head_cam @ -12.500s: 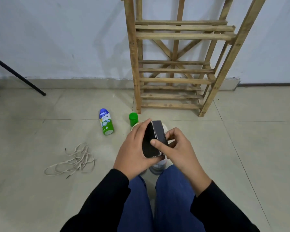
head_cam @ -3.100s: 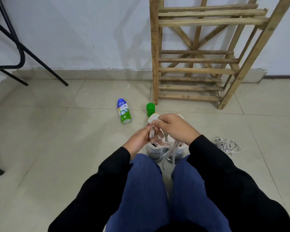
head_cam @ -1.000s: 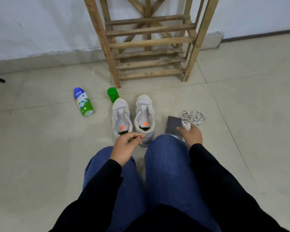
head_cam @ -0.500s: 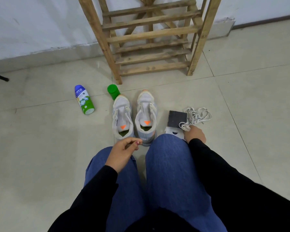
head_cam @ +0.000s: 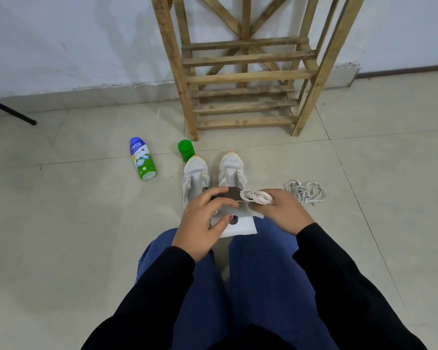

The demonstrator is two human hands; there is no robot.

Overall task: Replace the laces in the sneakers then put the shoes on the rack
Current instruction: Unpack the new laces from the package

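Pale floor tiles (head_cam: 74, 210) hold two white sneakers (head_cam: 232, 168) before a wooden rack (head_cam: 243, 79); above them the left hand (head_cam: 205, 223) grips a small box (head_cam: 240, 227) (dark lid), the right hand (head_cam: 281, 210) pinching coiled white laces (head_cam: 256, 197).

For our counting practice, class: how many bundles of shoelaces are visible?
2. The held bundle is in the right hand; the loose bundle lies on the floor to its right. The box in the left hand may hide more.
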